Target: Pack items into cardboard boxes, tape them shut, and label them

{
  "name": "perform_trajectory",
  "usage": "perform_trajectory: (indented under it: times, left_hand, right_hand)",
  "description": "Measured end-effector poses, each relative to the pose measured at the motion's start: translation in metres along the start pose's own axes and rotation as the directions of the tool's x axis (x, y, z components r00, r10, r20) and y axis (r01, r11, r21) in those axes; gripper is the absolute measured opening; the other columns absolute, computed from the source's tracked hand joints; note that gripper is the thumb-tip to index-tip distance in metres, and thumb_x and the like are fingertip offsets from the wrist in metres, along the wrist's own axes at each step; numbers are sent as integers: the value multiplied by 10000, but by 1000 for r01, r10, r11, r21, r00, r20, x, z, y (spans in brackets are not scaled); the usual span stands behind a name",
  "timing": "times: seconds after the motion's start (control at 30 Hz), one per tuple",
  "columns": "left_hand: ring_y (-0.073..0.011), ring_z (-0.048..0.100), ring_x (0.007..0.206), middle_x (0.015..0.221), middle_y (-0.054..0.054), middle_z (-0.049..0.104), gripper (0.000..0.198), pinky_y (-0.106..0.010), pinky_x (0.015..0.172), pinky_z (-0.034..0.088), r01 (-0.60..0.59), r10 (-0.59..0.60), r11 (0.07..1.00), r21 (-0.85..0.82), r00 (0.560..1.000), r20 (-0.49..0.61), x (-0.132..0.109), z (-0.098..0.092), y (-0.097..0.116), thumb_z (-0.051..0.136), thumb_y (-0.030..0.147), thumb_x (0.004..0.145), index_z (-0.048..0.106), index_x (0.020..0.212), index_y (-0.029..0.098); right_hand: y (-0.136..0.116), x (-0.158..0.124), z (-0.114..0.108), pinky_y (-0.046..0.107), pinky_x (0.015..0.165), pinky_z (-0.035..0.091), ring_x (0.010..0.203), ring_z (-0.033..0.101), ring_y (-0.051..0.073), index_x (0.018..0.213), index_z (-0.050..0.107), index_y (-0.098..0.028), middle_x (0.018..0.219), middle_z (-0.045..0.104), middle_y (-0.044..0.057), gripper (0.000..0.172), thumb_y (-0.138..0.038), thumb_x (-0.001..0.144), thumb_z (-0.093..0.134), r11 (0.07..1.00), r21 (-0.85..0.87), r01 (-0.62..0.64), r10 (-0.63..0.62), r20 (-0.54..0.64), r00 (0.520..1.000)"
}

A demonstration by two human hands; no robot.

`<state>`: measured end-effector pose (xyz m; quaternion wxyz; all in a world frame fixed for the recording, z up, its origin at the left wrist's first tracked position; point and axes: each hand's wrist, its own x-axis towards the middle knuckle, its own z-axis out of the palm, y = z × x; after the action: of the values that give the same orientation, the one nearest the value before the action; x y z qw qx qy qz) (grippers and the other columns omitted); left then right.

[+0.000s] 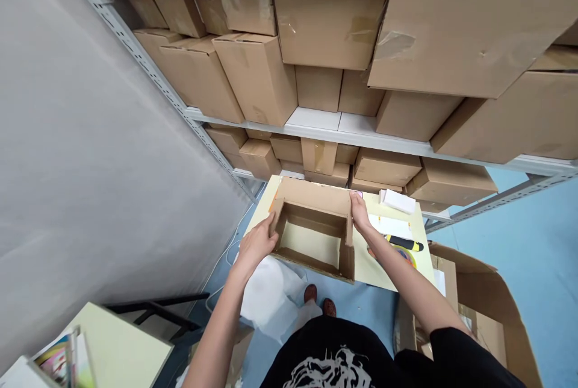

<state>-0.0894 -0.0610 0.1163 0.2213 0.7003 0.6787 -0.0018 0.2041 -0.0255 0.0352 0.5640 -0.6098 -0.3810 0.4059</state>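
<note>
A brown cardboard box (316, 195) with its top open lies over the pale yellow table (379, 273), with a pale surface showing inside its walls. My left hand (257, 246) is closed on the box's left wall, the thumb near the inner edge. At the far right corner, my right hand (359, 210) grips the box's side; part of its fingers are hidden behind the cardboard. To the right of my right forearm lie a black and yellow cutter (404, 242) and a roll of tape (405, 254), partly covered by the arm.
A metal shelf (316, 126) full of cardboard boxes rises beyond the table. White slips (397, 201) lie at the table's far right. A large open carton (492, 291) stands right, white plastic (268, 294) lies below left, and a second table (121, 346) is at lower left.
</note>
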Motion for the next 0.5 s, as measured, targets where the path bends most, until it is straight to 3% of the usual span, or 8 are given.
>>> perform_trajectory:
  times: [0.1, 0.17, 0.3, 0.4, 0.5]
  left_hand:
    - [-296, 505, 1190, 1422, -70, 430, 645, -384, 911, 425, -148, 131, 983, 111, 980, 148, 15, -11, 7, 460, 306, 790, 328, 1421, 267]
    - [-305, 460, 1230, 1439, -71, 403, 654, -395, 941, 406, -236, 191, 958, 161, 948, 254, 28, -16, 11, 462, 400, 801, 318, 1425, 268]
    - [-331, 361, 1309, 1482, -82, 322, 654, -424, 999, 354, -291, 209, 945, 153, 892, 401, 56, -20, 14, 362, 601, 817, 383, 1392, 290]
    - [-293, 414, 1284, 1483, -101, 312, 645, -394, 1023, 333, -299, 210, 947, 119, 854, 476, 70, -20, 11, 241, 596, 856, 418, 1374, 257]
    - [-267, 547, 1150, 1419, -113, 413, 701, -343, 917, 431, -278, 200, 960, 44, 785, 586, 79, -13, 3, 197, 641, 839, 493, 1318, 223]
  right_hand:
    - [2, 19, -8, 307, 787, 409, 824, 519, 191, 756, 543, -203, 816, 615, 22, 451, -637, 761, 419, 998, -53, 15, -17, -43, 999]
    - [-1, 30, -17, 312, 805, 405, 845, 523, 198, 764, 563, -197, 816, 623, 24, 471, -649, 750, 429, 996, -86, 16, -20, -51, 999]
    - [-11, 34, -34, 322, 775, 433, 816, 546, 201, 783, 614, -187, 783, 634, 21, 488, -654, 730, 482, 989, -145, -6, 7, 2, 1000]
    - [-23, 18, -40, 355, 848, 437, 907, 563, 212, 886, 656, -193, 905, 645, 44, 485, -623, 794, 451, 971, -233, 47, -9, 165, 986]
    - [-32, -8, -44, 383, 998, 362, 1107, 513, 224, 973, 677, -227, 1096, 588, 69, 421, -563, 838, 462, 924, -336, 183, -48, 374, 926]
